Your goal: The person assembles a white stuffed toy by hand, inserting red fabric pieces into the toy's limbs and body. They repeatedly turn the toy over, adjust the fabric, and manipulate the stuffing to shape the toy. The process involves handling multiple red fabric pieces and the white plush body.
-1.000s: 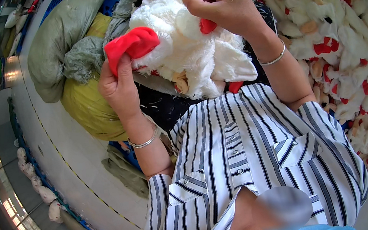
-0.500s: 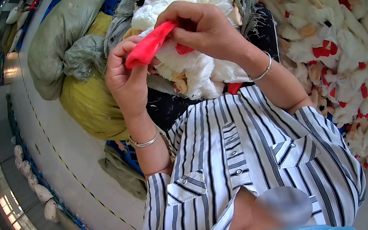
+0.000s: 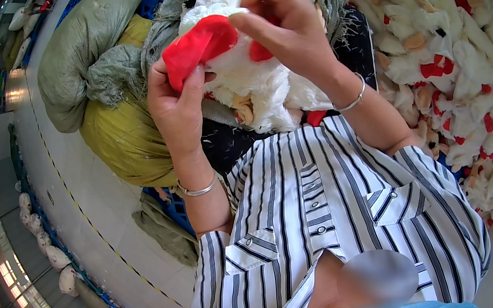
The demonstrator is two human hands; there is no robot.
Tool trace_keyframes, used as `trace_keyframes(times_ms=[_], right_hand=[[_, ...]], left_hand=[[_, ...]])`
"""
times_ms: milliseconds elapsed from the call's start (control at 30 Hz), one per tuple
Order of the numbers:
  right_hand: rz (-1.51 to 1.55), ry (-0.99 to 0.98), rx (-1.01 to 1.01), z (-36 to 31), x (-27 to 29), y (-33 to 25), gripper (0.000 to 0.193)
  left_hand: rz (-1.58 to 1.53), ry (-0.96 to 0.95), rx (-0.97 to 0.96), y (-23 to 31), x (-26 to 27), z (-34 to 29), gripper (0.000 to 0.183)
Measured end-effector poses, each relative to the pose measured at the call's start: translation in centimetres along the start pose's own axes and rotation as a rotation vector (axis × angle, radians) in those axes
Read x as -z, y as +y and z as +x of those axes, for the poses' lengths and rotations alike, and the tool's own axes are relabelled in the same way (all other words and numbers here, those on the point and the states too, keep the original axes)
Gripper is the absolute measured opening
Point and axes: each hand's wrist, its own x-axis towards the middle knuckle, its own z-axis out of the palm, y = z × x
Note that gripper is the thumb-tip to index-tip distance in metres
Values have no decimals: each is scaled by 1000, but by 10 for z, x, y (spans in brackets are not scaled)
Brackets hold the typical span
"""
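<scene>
Plush heap (image 3: pixel 448 9): well right of the yellow sack (image 3: pixel 124 143); if it slumped your way, its pieces could mix with yours, both being white with red patches.
White plush (image 3: pixel 270 96): near the yellow sack, on its right; a hard tug could drag it, if the red piece is joined to it, which I cannot tell.
Your right hand (image 3: pixel 292 32): farther right of the yellow sack than your left, fingers curled, thumb reaching toward them at the red piece's end; whether it pinches anything, I cannot tell. Long fur could snag in your fingertips.
Your left hand (image 3: pixel 179 110): just right of the yellow sack, thumb and fingers closed on the red piece; a loose pinch could let it slip.
Red piece (image 3: pixel 198 46): above and right of the yellow sack; soft, so it could crease or twist if your hands pull unevenly.
Heap count: one, its pieces too tangled to number.
Large stuffed sacks near you: two, the yellow and a grey-green one (image 3: pixel 83 44) above it.
Hands: two, both yours.
Bracelets (image 3: pixel 198 191): two, one per wrist.
Red piece count: one in your grasp.
</scene>
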Motion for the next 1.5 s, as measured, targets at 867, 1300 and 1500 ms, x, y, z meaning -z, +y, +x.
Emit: trace_keyframes(times_ms=[867,1300,1500], right_hand=[[221,-308,-244,-17,-1,-20,19],[-17,-359,-414,13,41,-37,32],[910,237,-249,86,190,35,31]], left_hand=[[122,-31,-164,10,-19,-5,9],[315,119,-29,42,13,7,8],[17,520,-377,94,142,26,33]])
